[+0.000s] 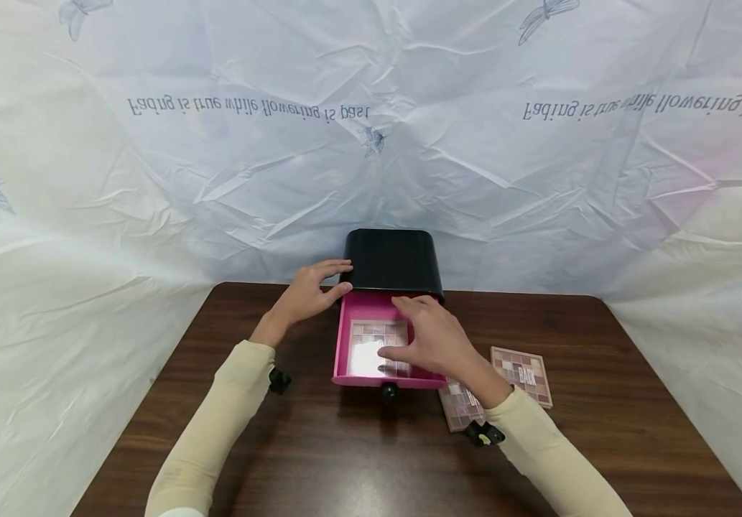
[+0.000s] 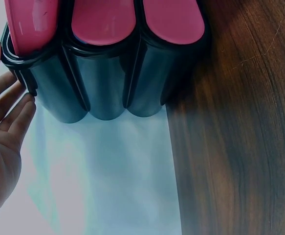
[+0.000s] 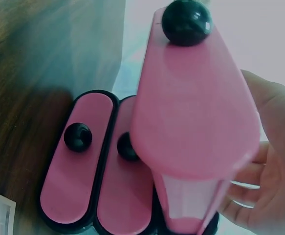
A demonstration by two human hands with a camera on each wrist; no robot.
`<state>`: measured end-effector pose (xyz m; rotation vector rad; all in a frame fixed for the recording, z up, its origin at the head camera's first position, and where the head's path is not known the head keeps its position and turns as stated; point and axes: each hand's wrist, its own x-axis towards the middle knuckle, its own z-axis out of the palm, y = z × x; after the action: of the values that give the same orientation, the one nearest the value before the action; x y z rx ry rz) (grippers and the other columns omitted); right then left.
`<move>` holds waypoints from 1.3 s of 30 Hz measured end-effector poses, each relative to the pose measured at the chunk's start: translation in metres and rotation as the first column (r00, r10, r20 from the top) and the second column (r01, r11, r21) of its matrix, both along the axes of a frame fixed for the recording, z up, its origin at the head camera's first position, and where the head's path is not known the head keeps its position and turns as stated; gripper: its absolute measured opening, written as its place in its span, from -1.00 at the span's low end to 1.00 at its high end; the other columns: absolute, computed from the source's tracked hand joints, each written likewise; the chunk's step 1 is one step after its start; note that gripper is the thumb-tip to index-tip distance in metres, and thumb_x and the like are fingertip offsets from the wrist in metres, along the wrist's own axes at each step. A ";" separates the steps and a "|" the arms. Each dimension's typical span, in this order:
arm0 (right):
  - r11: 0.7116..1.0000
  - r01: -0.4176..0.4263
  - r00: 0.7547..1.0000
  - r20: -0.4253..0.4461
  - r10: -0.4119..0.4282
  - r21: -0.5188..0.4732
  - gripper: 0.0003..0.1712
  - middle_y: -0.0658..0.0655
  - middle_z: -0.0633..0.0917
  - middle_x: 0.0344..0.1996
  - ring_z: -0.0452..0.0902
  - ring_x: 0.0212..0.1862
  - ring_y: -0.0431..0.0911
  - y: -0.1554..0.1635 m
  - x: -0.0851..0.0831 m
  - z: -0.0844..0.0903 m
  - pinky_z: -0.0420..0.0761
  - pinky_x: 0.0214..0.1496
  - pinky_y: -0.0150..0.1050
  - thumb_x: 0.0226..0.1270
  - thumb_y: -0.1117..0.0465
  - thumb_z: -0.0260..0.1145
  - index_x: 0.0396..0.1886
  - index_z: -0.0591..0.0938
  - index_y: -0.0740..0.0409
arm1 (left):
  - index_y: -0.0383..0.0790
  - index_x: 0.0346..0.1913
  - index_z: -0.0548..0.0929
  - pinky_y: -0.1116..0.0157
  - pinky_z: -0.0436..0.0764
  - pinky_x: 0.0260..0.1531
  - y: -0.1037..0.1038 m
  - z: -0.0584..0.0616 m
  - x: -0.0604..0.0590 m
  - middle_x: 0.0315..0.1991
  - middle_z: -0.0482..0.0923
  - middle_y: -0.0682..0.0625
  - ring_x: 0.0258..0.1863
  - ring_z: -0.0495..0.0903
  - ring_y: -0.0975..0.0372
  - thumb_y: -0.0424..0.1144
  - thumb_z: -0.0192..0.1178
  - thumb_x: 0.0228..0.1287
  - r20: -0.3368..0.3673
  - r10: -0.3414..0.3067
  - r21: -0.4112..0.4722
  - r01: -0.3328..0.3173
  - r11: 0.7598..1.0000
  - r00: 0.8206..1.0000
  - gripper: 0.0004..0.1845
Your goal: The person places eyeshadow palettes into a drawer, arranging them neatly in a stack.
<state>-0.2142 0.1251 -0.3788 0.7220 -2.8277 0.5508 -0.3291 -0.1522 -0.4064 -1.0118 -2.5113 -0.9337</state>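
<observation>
A black cabinet [image 1: 391, 258] with three pink drawers stands at the table's back edge. Its top drawer [image 1: 371, 305] is pulled out and holds an eyeshadow palette [image 1: 373, 337] with a glossy, reflective lid. My left hand [image 1: 312, 291] touches the cabinet's upper left edge, fingers extended and thumb near the front corner. Over the right side of the pulled-out drawer is my right hand [image 1: 438, 337], fingers and thumb spread apart; its thumb overlaps the palette in the head view. The lower drawers [image 3: 76, 171] are pushed in, each with a round black knob [image 3: 77, 137].
Right of the drawer, two more palettes lie on the dark wooden table [image 1: 267, 445]: one [image 1: 518, 370] farther right, the other [image 1: 461, 413] partly under my right forearm. A pale printed sheet [image 1: 267, 158] hangs behind and along both sides.
</observation>
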 end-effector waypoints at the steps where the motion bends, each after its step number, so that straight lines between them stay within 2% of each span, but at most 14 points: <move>1: 1.000 0.001 1.000 0.001 -0.001 -0.032 0.06 0.15 0.61 0.30 0.47 0.31 0.08 0.002 0.001 0.001 0.56 0.29 0.13 0.03 -0.33 0.57 0.45 0.51 0.12 | -0.17 0.37 0.59 -0.03 0.47 0.33 0.000 0.000 0.000 0.38 0.51 -0.07 0.35 0.51 0.03 0.00 0.24 0.48 0.002 0.000 0.000 0.000 1.000 1.000 -0.49; 4: 0.992 -0.022 1.000 -0.001 0.022 -0.128 -0.07 0.10 0.66 0.22 0.52 0.24 0.04 0.011 0.002 0.003 0.59 0.25 0.12 0.09 -0.25 0.59 0.40 0.57 0.06 | -0.17 0.36 0.59 -0.03 0.48 0.32 0.000 -0.001 0.000 0.38 0.51 -0.07 0.34 0.52 0.02 0.00 0.24 0.48 0.004 0.000 0.003 0.000 1.000 1.000 -0.49; 9: 0.966 -0.106 0.993 -0.076 0.090 -0.236 -0.19 0.04 0.67 0.18 0.53 0.23 -0.02 0.031 0.002 0.002 0.61 0.22 0.10 0.09 -0.18 0.61 0.32 0.64 0.04 | -0.17 0.36 0.59 -0.04 0.49 0.31 -0.001 0.000 0.000 0.38 0.51 -0.07 0.33 0.53 0.01 -0.01 0.24 0.49 0.006 -0.003 0.007 0.003 1.000 1.000 -0.49; 17: 0.935 -0.201 0.969 -0.201 0.145 -0.294 -0.15 0.00 0.63 0.26 0.49 0.27 -0.07 0.070 0.003 -0.002 0.66 0.13 0.04 0.02 -0.05 0.68 0.35 0.61 -0.01 | -0.17 0.35 0.60 -0.05 0.50 0.30 -0.002 -0.002 0.000 0.38 0.51 -0.06 0.32 0.53 0.01 0.01 0.24 0.48 -0.002 0.001 0.005 -0.001 1.000 1.000 -0.49; 22: 0.930 -0.207 0.959 -0.249 0.132 -0.305 -0.13 0.01 0.63 0.27 0.50 0.27 -0.09 0.099 0.003 -0.005 0.65 0.09 -0.13 -0.04 0.07 0.72 0.35 0.61 -0.02 | -0.17 0.36 0.60 -0.05 0.50 0.29 -0.002 -0.002 0.000 0.38 0.50 -0.07 0.32 0.53 0.01 0.04 0.22 0.49 -0.006 -0.001 0.003 0.001 1.000 1.000 -0.47; 26: 0.927 -0.179 0.964 -0.245 0.099 -0.331 -0.13 0.02 0.64 0.24 0.53 0.18 -0.12 0.126 0.002 -0.012 0.59 0.07 -0.29 -0.06 0.17 0.72 0.35 0.62 -0.04 | -0.17 0.36 0.59 -0.05 0.51 0.29 -0.001 -0.001 0.000 0.39 0.50 -0.07 0.32 0.53 0.01 0.05 0.21 0.49 -0.001 -0.004 0.005 0.004 1.000 1.000 -0.47; 30: 0.933 -0.108 0.975 -0.220 0.032 -0.343 -0.11 0.01 0.65 0.20 0.50 0.03 -0.23 0.154 0.000 -0.023 0.49 -0.01 -0.37 -0.06 0.19 0.71 0.36 0.61 -0.16 | -0.16 0.37 0.59 -0.03 0.52 0.28 0.000 0.000 0.000 0.39 0.49 -0.06 0.32 0.53 0.01 0.03 0.23 0.49 0.008 -0.007 0.011 0.006 1.000 1.000 -0.48; 35: 0.942 0.010 0.984 -0.163 -0.068 -0.335 -0.11 0.02 0.62 0.23 0.44 0.03 -0.30 0.184 -0.003 -0.041 0.44 -0.02 -0.32 0.00 0.15 0.70 0.39 0.57 -0.25 | -0.15 0.37 0.59 -0.04 0.50 0.30 -0.001 -0.001 -0.001 0.40 0.49 -0.06 0.33 0.53 0.02 0.01 0.23 0.49 0.013 -0.001 0.004 0.001 1.000 1.000 -0.48; 37: 0.945 0.056 0.987 -0.125 -0.101 -0.321 -0.12 0.05 0.59 0.27 0.43 0.06 -0.25 0.195 -0.004 -0.048 0.44 0.00 -0.24 0.05 0.11 0.68 0.42 0.55 -0.25 | -0.16 0.37 0.59 -0.04 0.50 0.30 0.000 0.000 -0.001 0.39 0.50 -0.07 0.33 0.53 0.01 0.01 0.24 0.49 0.014 -0.002 0.006 0.002 1.000 1.000 -0.49; 39: 0.949 0.092 0.990 -0.076 -0.120 -0.302 -0.13 0.13 0.55 0.32 0.45 0.14 -0.10 0.205 -0.004 -0.054 0.47 0.07 -0.08 0.10 0.07 0.65 0.45 0.52 -0.19 | -0.16 0.36 0.59 -0.03 0.50 0.30 0.000 0.000 -0.001 0.38 0.50 -0.07 0.33 0.53 0.02 0.00 0.24 0.48 0.009 -0.003 0.007 0.003 1.000 1.000 -0.49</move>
<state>-0.2186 0.3303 -0.4328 0.5206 -2.5969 0.8757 -0.3297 -0.1522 -0.4065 -1.0116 -2.5129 -0.9499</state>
